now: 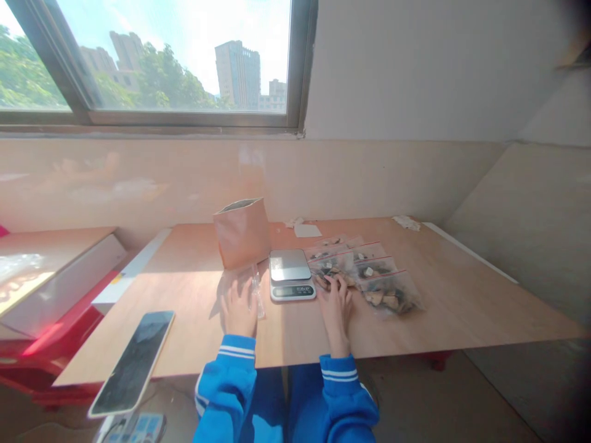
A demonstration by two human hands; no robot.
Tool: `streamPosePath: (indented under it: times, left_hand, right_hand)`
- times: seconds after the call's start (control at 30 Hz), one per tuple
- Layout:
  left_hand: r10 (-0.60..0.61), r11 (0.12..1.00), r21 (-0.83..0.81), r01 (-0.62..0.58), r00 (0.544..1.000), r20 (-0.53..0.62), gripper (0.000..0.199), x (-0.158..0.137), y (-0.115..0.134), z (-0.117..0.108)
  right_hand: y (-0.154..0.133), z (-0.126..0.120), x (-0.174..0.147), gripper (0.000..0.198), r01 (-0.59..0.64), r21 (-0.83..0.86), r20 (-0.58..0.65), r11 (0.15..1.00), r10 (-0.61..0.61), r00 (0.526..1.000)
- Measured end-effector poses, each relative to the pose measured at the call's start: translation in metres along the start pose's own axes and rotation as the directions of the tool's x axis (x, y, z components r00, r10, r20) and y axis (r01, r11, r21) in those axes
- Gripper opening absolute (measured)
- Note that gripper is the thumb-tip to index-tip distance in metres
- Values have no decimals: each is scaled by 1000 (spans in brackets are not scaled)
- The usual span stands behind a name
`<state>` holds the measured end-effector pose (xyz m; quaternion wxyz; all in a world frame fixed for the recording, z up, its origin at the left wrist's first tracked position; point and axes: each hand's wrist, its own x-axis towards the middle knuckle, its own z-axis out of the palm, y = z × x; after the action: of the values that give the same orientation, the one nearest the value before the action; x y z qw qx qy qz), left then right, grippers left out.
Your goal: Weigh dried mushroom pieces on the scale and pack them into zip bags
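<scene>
My left hand (239, 306) lies on the table with its fingers spread, next to a narrow clear plastic piece (258, 294). Behind it a brown paper bag (242, 235) stands upright with its top open. Between my hands sits a digital kitchen scale (292, 291), its silver plate (290, 266) bare. My right hand (335, 306) rests just right of the scale, fingers stretched out at the near edge of a clear zip bag (332, 266) of dark and tan pieces. Whether it touches that bag I cannot tell. More filled zip bags (390, 295) lie to its right.
A smartphone (133, 363) extends over the table's front left edge. Paper scraps (307, 231) lie behind the scale, and a crumpled wrapper (406, 223) is at the back right. A second table (50, 258) and red stools (60, 344) stand to the left.
</scene>
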<state>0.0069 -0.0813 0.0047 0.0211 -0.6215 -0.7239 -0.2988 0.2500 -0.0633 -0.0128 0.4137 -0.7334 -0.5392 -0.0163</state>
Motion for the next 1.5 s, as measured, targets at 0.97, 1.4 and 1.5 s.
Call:
streamPosePath:
  times: [0.97, 1.4, 1.5]
  left_hand:
    - [120, 893, -449, -28, 977, 177, 30, -4, -21, -32]
    - [-7, 406, -828, 387, 907, 421, 42, -5, 25, -49]
    - [1, 235, -864, 446, 888, 459, 45, -2, 30, -60]
  right_hand:
    - [4, -9, 33, 72, -487, 500, -128, 716, 617, 776]
    - [-63, -58, 10, 41, -366, 794, 202, 485, 357, 912]
    - [-96, -49, -5, 38, -393, 804, 400, 446, 82, 913]
